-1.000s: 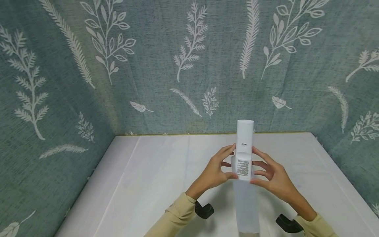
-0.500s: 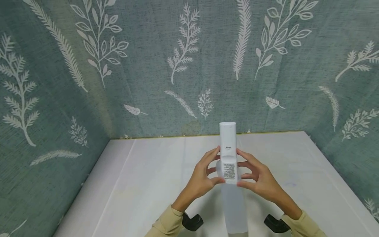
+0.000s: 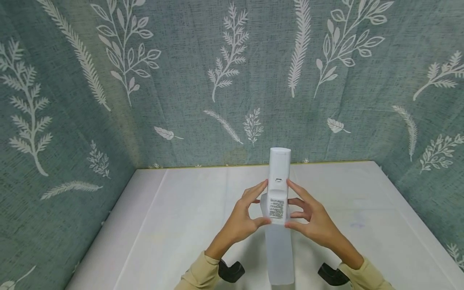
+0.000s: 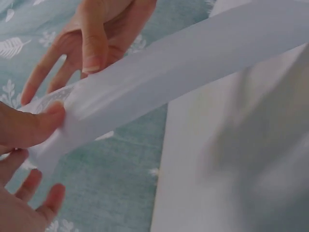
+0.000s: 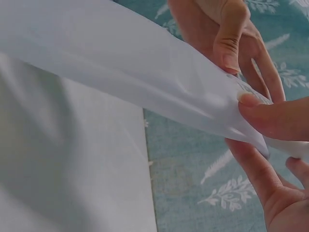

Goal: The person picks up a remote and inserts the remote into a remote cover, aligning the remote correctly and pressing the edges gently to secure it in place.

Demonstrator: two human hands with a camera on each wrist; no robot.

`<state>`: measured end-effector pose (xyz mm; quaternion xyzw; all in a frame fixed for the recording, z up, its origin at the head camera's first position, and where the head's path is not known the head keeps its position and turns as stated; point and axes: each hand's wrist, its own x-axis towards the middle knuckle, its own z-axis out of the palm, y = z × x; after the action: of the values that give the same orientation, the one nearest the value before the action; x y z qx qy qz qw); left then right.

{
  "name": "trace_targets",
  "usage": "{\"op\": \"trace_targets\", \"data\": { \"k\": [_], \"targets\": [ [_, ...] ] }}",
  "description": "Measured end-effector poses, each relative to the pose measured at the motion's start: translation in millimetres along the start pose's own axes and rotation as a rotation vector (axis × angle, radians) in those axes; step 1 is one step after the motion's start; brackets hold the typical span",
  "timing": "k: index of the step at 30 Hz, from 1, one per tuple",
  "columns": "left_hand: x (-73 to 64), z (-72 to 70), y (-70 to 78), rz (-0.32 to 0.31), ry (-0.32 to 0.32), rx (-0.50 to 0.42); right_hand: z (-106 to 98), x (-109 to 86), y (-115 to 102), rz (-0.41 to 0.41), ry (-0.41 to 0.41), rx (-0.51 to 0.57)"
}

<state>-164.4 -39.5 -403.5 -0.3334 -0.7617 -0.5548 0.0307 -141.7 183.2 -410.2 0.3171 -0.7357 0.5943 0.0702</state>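
A white plastic device (image 3: 279, 169) with a small port and a printed label stands roughly upright in the head view. Both hands grip its lower part from opposite sides. My left hand (image 3: 241, 219) has its thumb near the label's lower left. My right hand (image 3: 315, 219) holds the other edge, its thumb at the lower right. From the device's lower end a long pale, smooth strip (image 3: 279, 253) extends toward me. In the left wrist view that strip (image 4: 159, 67) looks translucent near the thumbs; the right wrist view shows the strip (image 5: 125, 58) widening away from the hands.
A white table (image 3: 188, 217) lies beneath the hands, its far edge against green leaf-patterned fabric (image 3: 174, 100). Black wrist mounts (image 3: 231, 272) sit at the beige sleeves (image 3: 201, 272), and soft shadows fall on the tabletop.
The device and both hands have shifted left over the table since one second ago. The head view has turned slightly too. The grip on both sides stays much the same.
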Motion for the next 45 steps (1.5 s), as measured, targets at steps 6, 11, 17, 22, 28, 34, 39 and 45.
{"op": "trace_targets", "data": {
  "k": [6,11,17,22,28,34,39,45],
  "targets": [
    [0.4,0.2,5.3,-0.029,0.01,0.042,2,2.1,0,0.003,0.002,-0.006],
    [1.5,1.0,10.3,-0.061,0.001,-0.002,3,3.8,0,0.006,0.003,-0.002],
    [3.3,-4.8,32.0,-0.073,-0.017,-0.086,3,5.6,0,0.022,0.013,-0.011],
    [3.4,-8.1,38.3,-0.08,-0.023,-0.147,3,7.6,0,0.011,0.033,-0.012],
    [3.3,-11.0,35.8,-0.074,-0.031,-0.206,4,9.4,-1,-0.009,0.045,-0.013],
    [3.8,-14.5,37.7,-0.026,-0.028,-0.231,4,12.0,-2,-0.024,0.038,0.015],
    [4.0,-17.9,38.5,-0.011,-0.008,-0.247,4,13.1,-4,-0.016,0.013,0.018],
    [5.0,-19.7,30.3,0.009,0.016,-0.271,4,14.5,-5,-0.011,-0.028,0.005]
  ]
}}
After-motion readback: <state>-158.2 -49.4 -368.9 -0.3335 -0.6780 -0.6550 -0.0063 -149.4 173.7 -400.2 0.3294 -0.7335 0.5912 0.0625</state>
